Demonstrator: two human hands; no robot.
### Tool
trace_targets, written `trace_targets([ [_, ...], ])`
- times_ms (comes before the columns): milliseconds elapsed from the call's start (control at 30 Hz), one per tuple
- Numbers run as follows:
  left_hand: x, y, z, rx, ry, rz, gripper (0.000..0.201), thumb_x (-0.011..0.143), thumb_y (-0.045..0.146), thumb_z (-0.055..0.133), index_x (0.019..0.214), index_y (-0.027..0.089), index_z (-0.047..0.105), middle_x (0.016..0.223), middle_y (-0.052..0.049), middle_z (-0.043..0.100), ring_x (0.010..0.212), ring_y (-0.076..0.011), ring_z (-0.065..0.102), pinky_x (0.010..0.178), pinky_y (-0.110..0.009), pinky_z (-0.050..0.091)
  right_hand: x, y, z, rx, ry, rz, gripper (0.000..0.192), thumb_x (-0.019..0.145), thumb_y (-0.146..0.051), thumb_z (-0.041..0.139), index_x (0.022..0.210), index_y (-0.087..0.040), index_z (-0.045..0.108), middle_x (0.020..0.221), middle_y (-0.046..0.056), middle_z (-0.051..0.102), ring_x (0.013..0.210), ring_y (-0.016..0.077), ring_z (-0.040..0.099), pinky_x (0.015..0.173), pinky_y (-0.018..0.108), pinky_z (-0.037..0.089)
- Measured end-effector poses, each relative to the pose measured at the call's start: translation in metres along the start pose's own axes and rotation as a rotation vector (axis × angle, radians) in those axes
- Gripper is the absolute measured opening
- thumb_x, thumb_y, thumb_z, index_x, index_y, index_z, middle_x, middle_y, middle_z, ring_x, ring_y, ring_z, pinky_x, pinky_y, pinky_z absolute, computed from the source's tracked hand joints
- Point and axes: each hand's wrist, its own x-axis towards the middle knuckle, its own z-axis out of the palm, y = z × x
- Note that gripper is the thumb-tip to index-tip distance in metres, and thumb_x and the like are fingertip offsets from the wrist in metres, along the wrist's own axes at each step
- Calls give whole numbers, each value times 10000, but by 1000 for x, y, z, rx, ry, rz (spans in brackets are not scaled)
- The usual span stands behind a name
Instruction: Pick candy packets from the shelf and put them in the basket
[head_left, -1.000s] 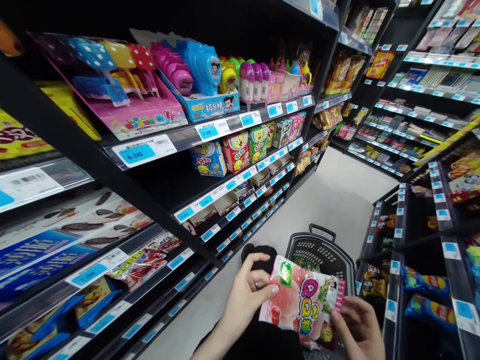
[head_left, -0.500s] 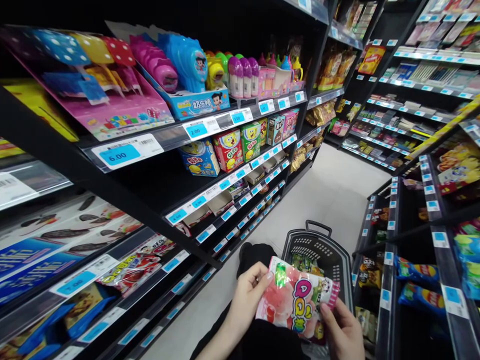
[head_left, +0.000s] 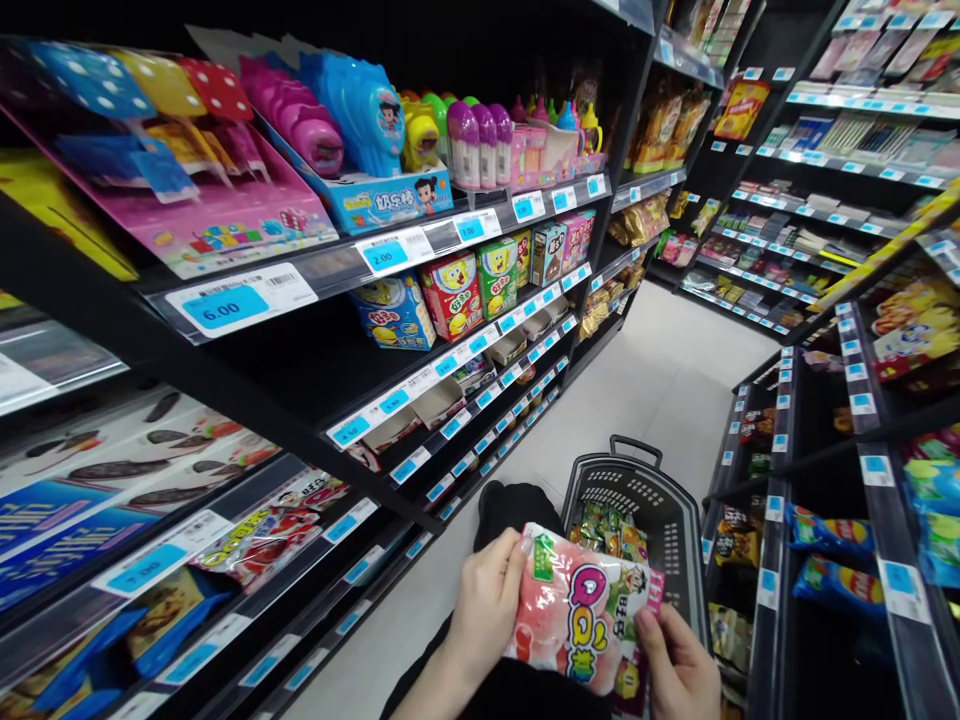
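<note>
Both my hands hold a pink candy bag (head_left: 577, 625) printed with a peach and pink and yellow letters, low in the middle of the view. My left hand (head_left: 484, 605) grips its top left edge, thumb on the green corner patch. My right hand (head_left: 675, 670) pinches its lower right side, partly cut off by the frame's bottom edge. Just beyond the bag a dark plastic shopping basket (head_left: 637, 495) stands on the floor, with a few green snack packs (head_left: 607, 530) inside. My dark trouser knee (head_left: 517, 505) shows beside the basket.
Black shelves with blue price tags line the left, stocked with toy candy (head_left: 360, 110), cartoon boxes (head_left: 450, 295) and biscuit packs (head_left: 112, 470). A lower shelf unit with chip bags (head_left: 832, 530) stands close on the right. The pale floor aisle (head_left: 660, 385) runs ahead to more shelves.
The bag and both hands have dropped slightly lower in view and shifted left. The camera has tilted a little, so the shelves sit higher and more of the basket's contents show.
</note>
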Motion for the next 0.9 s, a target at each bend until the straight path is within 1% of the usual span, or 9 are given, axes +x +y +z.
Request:
trace_targets([
  [100,1,-7,-1,124,26,167,335,952,209,325,618,215,320,483,57,410,411,-77,412,438,-189,304,0,-3,-4,-14,-5,-12,446,727,-611,629,639,-174,640,591,10,610,584,174,552,545,210,437],
  [200,4,-26,9,230,10,291,339,960,229,273,639,218,380,486,33,440,429,-108,466,485,-215,363,8,-7,-10,-100,-121,-144,431,817,-527,567,559,-183,539,519,-14,513,501,140,487,469,199,395],
  [300,6,-47,27,269,-72,307,379,962,255,214,692,202,474,533,-13,514,497,-151,531,544,-254,414,27,-7,-21,-317,-215,-368,425,903,-466,460,597,-183,540,550,-6,535,494,130,496,469,197,394],
  [400,8,-59,42,328,-206,284,321,957,245,297,773,193,555,662,-36,607,614,-170,595,615,-266,452,53,10,-37,-461,-249,-425,388,927,-457,422,741,-175,613,652,25,621,570,154,580,545,211,446],
  [533,13,-67,46,425,-342,197,166,889,194,459,851,209,621,843,-42,668,816,-223,621,747,-333,476,88,63,-59,-664,-341,-431,415,923,-480,382,919,-174,663,876,103,704,778,227,663,695,289,496],
  [633,19,-75,35,464,-404,124,162,872,204,483,899,212,643,883,-41,685,872,-231,624,793,-349,479,107,116,-73,-872,-464,-397,289,910,-417,474,912,-206,672,795,63,695,715,213,655,648,304,496],
  [767,36,-88,8,497,-417,45,229,888,238,439,980,208,648,977,-52,696,949,-231,629,848,-348,476,117,178,-91,-1112,-572,-295,125,911,-290,575,895,-189,647,752,-6,638,698,151,640,678,294,514],
  [800,42,-91,-1,511,-402,27,248,893,249,426,1000,202,645,1004,-62,694,970,-236,626,867,-355,470,117,190,-95,-1155,-601,-276,130,905,-278,587,888,-161,640,742,-10,633,679,142,633,672,303,525],
  [900,61,-101,-31,569,-321,-16,286,903,286,398,1030,186,635,1045,-87,683,1008,-258,612,902,-384,453,113,218,-102,-1223,-677,-266,85,884,-251,625,848,-174,639,758,-13,639,714,142,643,691,296,529],
])
